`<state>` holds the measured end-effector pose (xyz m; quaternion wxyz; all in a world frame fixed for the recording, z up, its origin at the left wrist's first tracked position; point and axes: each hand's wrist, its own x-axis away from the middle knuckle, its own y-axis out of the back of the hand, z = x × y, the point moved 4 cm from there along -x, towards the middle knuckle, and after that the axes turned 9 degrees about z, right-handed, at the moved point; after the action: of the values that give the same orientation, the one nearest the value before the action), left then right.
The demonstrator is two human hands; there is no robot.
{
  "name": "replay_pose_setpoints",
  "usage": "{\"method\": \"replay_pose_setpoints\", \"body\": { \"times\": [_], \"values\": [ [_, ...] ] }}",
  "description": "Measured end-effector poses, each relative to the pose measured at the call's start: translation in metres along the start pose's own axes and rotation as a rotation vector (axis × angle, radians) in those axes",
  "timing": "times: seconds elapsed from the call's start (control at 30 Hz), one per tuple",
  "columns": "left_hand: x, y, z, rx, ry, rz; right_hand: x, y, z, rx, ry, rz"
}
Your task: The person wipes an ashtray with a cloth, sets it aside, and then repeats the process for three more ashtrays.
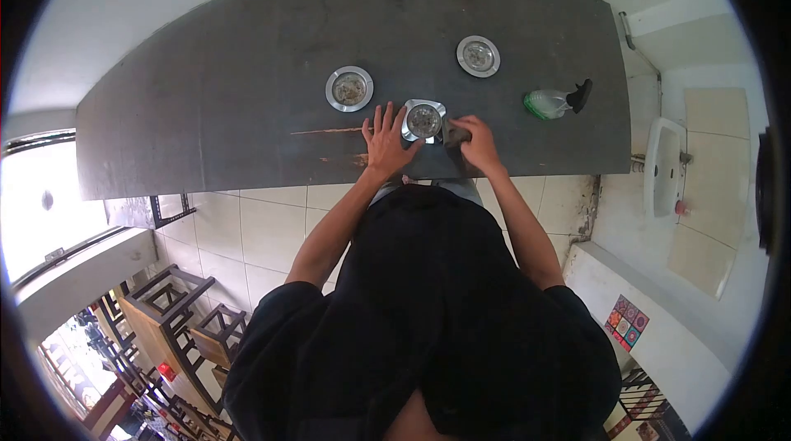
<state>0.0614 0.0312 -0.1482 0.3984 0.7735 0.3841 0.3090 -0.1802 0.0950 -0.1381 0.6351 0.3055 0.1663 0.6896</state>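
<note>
A squarish metal ashtray (424, 121) with a round, speckled dish stands near the front edge of the dark grey table. My left hand (386, 144) rests at its left side, fingers spread, with the thumb and a fingertip close against the rim. On the other side my right hand (479, 144) is closed on a dark grey cloth (453, 135), which lies beside the ashtray's right edge. Two round metal ashtrays sit farther back: one at the left (349, 89) and another at the right (478, 56).
A clear spray bottle (548, 103) with green at its base and a black nozzle lies or leans at the table's right. Long scratches mark the tabletop (247, 70) left of my hand. A white sink (664, 167) is on the right, wooden stools (218, 334) behind at the left.
</note>
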Motion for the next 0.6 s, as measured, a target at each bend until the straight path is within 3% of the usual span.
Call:
{"method": "replay_pose_setpoints", "body": {
  "times": [0.2, 0.4, 0.6],
  "values": [
    [-0.021, 0.006, 0.014, 0.014, -0.274, 0.111, -0.042, 0.015, 0.016, 0.134, 0.016, -0.046],
    [-0.029, 0.001, 0.02, 0.003, -0.265, 0.17, -0.03, -0.021, 0.013, 0.38, 0.091, -0.043],
    [-0.026, 0.004, 0.015, -0.032, -0.258, 0.172, 0.02, -0.037, 0.018, 0.389, 0.05, -0.025]
  ]
}}
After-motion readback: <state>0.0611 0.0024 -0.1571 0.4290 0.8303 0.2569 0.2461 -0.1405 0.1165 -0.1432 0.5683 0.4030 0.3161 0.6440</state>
